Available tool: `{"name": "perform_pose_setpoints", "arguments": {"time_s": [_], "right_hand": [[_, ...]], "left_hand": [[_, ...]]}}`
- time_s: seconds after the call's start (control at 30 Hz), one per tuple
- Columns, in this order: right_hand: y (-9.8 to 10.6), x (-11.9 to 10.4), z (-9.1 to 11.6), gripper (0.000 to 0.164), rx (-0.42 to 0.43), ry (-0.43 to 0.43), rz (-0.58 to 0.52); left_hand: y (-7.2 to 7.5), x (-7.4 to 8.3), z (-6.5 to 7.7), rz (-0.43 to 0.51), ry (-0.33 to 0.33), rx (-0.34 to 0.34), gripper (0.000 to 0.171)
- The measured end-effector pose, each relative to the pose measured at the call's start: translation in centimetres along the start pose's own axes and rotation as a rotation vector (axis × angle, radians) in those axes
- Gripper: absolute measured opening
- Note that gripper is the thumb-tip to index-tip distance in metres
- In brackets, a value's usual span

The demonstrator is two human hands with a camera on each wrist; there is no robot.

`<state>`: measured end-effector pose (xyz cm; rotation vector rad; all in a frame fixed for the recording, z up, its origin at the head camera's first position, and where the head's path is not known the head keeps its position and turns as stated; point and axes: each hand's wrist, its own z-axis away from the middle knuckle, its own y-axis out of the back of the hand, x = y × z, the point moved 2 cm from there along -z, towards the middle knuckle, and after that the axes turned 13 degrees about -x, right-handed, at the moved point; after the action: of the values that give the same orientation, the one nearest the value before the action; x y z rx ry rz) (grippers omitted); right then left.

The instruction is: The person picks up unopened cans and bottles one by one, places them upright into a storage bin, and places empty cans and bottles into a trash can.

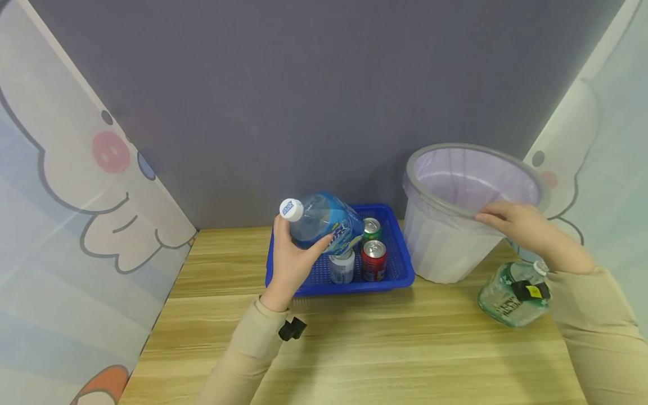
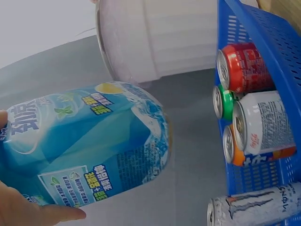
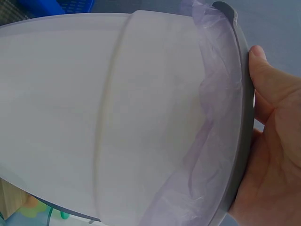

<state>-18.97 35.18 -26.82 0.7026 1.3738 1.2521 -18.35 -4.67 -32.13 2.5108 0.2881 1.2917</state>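
Note:
My left hand (image 1: 293, 261) grips a large plastic drink bottle (image 1: 329, 222) with a blue label and white cap. The bottle tilts above the blue basket (image 1: 349, 290), its cap end toward the upper left in the head view. In the left wrist view, the blue bottle (image 2: 89, 146) fills the left side, with the thumb along it. On the right, my right hand (image 1: 521, 225) holds the grey rim of a white trash bin (image 1: 435, 247). The right wrist view shows the thumb outside the rim (image 3: 244, 117), over a pale purple liner bag (image 3: 211, 141).
Inside the basket are a red can (image 1: 374, 261), a green can (image 1: 371, 226), a white can (image 1: 342, 269), an orange can (image 2: 229, 143) and a tall Monster can (image 2: 254, 207). A green-labelled bottle (image 1: 498, 301) stands right of the bin on the wooden table (image 1: 379, 349). A grey wall (image 1: 304, 101) rises behind.

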Motion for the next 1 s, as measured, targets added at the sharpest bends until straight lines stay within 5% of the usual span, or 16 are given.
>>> {"name": "perform_pose_setpoints", "arguments": {"time_s": [0.5, 0.7, 1.0], "right_hand": [[-0.2, 0.0, -0.2, 0.033, 0.040, 0.015, 0.011], [-0.2, 0.0, -0.1, 0.031, 0.050, 0.024, 0.019], [-0.2, 0.2, -0.2, 0.029, 0.053, 0.033, 0.021]], "left_hand": [[-1.4, 1.4, -2.6, 0.124, -0.115, -0.088, 0.079], [-2.0, 2.0, -3.7, 0.068, -0.092, -0.090, 0.090], [-3.0, 2.9, -5.2, 0.061, -0.081, -0.158, 0.082]]}}
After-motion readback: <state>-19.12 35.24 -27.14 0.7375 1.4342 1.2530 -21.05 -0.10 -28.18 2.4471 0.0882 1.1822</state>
